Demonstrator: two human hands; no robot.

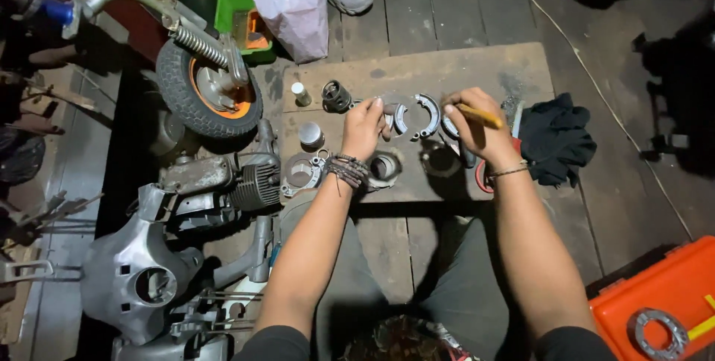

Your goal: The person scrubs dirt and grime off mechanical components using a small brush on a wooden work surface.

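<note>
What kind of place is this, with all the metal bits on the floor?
Probably a small scooter repair spot on a wooden floor. A scooter wheel, an engine and grey body panels lie about, and curved brake shoes sit on a board.

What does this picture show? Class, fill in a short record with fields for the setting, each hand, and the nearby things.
Setting: wooden floor with a flat board as work surface
Left hand: fingers on a curved metal part
Right hand: grips a yellow-handled tool
On the board: small white bottle, dark cloth
Left of the board: small wheel, engine
Lower right: orange box
</note>
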